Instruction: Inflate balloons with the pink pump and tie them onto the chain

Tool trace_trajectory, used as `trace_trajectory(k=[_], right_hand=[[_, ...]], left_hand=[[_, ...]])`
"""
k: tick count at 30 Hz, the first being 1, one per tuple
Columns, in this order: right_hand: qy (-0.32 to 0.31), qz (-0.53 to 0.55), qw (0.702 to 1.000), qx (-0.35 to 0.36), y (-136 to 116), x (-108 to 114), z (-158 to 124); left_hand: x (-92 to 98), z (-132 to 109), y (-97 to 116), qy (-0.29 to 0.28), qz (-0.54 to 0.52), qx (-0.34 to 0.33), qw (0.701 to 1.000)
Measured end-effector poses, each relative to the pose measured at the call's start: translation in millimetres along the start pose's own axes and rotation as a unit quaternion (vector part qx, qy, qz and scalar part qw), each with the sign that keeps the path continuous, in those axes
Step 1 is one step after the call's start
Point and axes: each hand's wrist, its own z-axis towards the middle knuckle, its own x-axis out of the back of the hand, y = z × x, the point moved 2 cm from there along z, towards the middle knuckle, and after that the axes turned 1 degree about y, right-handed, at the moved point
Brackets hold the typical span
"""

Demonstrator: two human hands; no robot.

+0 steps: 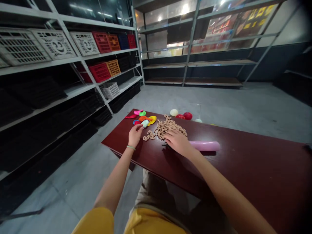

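Note:
My left hand (135,136) is closed in a pinch at the pale mint balloon (144,123), beside a group of limp balloons. Among them are a yellow one (152,120), an orange one (144,119), a green one (142,113) and a pink one (138,112). My right hand (177,140) lies with its fingers spread over the near side of a pile of tan curved pieces (168,127). Just right of that hand, partly hidden by it, is a pink cylinder (207,146) lying on its side.
The dark red table (243,159) stretches to the right. Round balloons, white (174,112) and red (188,115), show beyond its far edge. Shelves with crates (101,42) stand at the left, and a metal rack (165,65) at the back.

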Motion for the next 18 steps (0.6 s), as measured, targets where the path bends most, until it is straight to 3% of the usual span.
trace_trajectory(k=[5, 10, 14, 18], right_hand=[[-0.026, -0.026, 0.999, 0.028, -41, -40, 20], [-0.023, -0.066, 0.997, 0.035, -70, -79, 46], [-0.028, -0.069, 0.997, 0.012, -75, -94, 55], [-0.039, -0.069, 0.997, -0.004, -75, -95, 51]], left_hand=[[26.9, -3, -21, 0.008, 0.151, -0.050, 0.987], [24.5, -3, -37, -0.011, 0.248, -0.058, 0.967], [21.3, -2, -39, -0.029, 0.244, -0.068, 0.967], [25.4, -3, -35, -0.011, 0.182, -0.047, 0.982]])
